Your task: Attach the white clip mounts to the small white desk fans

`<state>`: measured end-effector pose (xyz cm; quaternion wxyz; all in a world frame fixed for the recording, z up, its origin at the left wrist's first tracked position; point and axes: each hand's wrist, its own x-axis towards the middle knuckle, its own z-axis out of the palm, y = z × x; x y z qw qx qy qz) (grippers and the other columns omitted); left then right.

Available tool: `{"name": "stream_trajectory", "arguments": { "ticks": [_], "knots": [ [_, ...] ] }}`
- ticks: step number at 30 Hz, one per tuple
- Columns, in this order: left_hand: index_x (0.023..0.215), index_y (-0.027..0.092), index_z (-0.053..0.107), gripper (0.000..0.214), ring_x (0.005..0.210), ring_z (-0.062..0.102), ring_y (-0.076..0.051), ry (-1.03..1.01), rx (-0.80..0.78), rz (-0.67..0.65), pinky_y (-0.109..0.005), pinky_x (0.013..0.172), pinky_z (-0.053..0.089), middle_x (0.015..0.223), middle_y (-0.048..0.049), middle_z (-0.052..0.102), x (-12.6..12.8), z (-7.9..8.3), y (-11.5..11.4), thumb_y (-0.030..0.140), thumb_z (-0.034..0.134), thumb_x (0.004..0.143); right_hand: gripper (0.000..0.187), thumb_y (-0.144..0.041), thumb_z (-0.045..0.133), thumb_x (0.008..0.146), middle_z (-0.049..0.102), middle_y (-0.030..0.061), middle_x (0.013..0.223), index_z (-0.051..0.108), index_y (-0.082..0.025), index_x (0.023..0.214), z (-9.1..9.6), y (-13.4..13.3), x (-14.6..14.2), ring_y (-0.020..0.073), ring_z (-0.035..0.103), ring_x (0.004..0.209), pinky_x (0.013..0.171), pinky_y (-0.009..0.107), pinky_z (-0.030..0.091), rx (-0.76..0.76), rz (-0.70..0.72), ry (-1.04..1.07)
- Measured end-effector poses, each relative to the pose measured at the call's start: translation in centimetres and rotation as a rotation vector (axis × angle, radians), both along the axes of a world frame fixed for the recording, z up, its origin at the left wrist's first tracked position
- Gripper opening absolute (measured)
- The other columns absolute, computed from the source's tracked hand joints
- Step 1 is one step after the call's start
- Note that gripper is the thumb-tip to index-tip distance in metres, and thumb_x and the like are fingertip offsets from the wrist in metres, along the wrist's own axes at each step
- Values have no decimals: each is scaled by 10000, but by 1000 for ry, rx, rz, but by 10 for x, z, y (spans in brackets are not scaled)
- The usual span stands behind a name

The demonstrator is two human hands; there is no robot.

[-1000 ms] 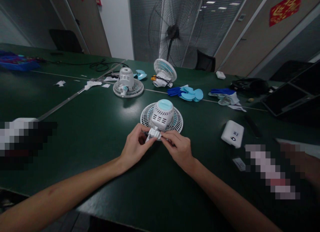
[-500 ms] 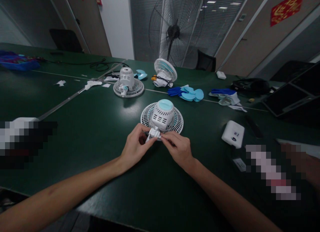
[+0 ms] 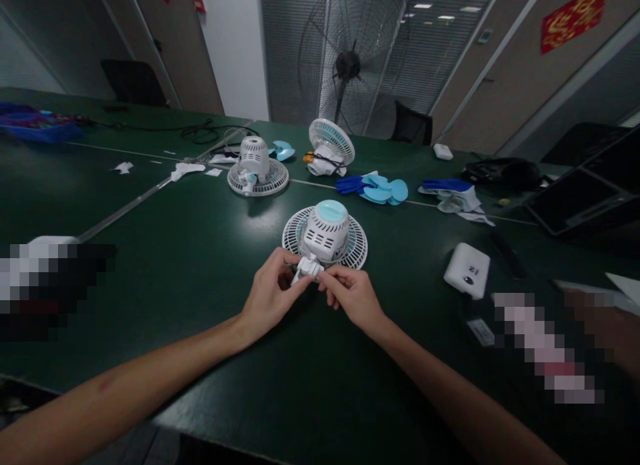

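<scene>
Head view: person's left hand (image 3: 273, 285) closed, thumb and fingers pinching a white bracket (image 3: 309, 267) at the near edge of a face-down fan head (image 3: 327, 231), taken as landmark. Right hand (image 3: 353, 295) at the bracket's right end, thumb and forefinger drawn together there, other fingers curled beneath; cannot tell whether those tips grip it or merely touch.

Landmark fan head: slotted white motor housing, pale-blue cap uppermost, round white grille flat on the dark-green table (image 3: 200, 251).

Beyond the landmark, to its left: second fan head (image 3: 255, 155), likewise grille down, a pale-blue fan blade (image 3: 283, 151) just behind. Straight beyond the landmark: small fan (image 3: 331, 141), grille tilted, black cord across its lower body. Beyond and to the right: blue-and-white glove (image 3: 350, 184) touching a lobed pale-blue impeller (image 3: 385, 190); farther right, crumpled work gloves (image 3: 457, 195). Right of the landmark, well apart: rounded white box (image 3: 467, 270) with dark markings. Far to its left and beyond: blue tray (image 3: 37, 128), contents too small to tell. Behind everything, past the table: large wire-caged fan (image 3: 347, 65).
</scene>
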<state>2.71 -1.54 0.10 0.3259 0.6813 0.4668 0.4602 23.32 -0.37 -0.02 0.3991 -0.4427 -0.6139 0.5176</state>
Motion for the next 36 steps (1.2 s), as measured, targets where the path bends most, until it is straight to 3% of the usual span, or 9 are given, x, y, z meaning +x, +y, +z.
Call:
{"name": "stream_trajectory", "arguments": {
  "ticks": [6,10,13,17,19,22,29,34,36],
  "knots": [
    [1088,211,622,230,739,602,-144,-1,23,-9,-253,609,478,984,-30,629,-1,1,0,350,735,944,305,-454,793,843,620,-26,705,719,-159,844,14,-1,-5,39,473,470,362,143,280,-497,79,388],
    [1086,203,626,238,732,601,-141,1,32,-7,-255,606,479,981,-33,630,0,0,1,355,739,941,292,-440,786,855,565,-45,694,710,-159,878,17,-2,-5,38,456,480,364,140,287,-587,87,424],
    [1096,204,626,249,732,609,-140,3,18,-10,-256,604,485,994,-34,639,-1,0,1,357,742,939,337,-509,730,897,569,-37,660,677,-180,847,15,-3,-1,82,507,472,365,184,369,-377,25,185],
    [1101,206,628,256,744,620,-141,13,5,0,-257,606,491,1031,-39,650,-1,0,1,359,747,933,253,-411,741,925,691,25,823,697,-206,1065,8,-5,14,125,618,588,500,248,510,362,-178,-305],
    [1104,206,626,258,742,621,-142,11,5,3,-257,602,489,1030,-39,654,-1,0,1,359,746,933,233,-319,715,957,742,69,1013,703,-218,1166,5,-6,21,128,664,659,581,266,546,709,-139,-484],
    [1102,210,627,255,745,622,-144,6,6,3,-260,612,493,1016,-35,655,-1,0,1,359,747,932,205,-232,664,998,765,74,1094,709,-225,1198,2,-5,26,153,731,811,684,275,577,996,-115,-620],
    [1108,208,628,261,723,604,-140,-1,15,2,-261,604,478,991,-31,649,0,-1,0,359,747,933,179,-185,638,1014,784,65,1045,733,-202,1165,1,-5,16,171,757,901,704,281,588,1066,-130,-590],
    [1106,213,624,238,715,586,-135,-3,44,-2,-258,609,464,988,-24,632,0,0,0,345,737,944,155,-203,637,1006,784,58,1010,764,-232,1090,0,-6,9,193,752,899,754,326,617,857,-115,-383],
    [1105,211,626,232,720,582,-137,2,56,-1,-258,612,461,998,-28,629,-1,0,0,342,733,947,119,-243,663,989,771,53,968,774,-234,1031,-1,-6,6,184,739,810,673,312,612,700,-136,-279]
  ]
}}
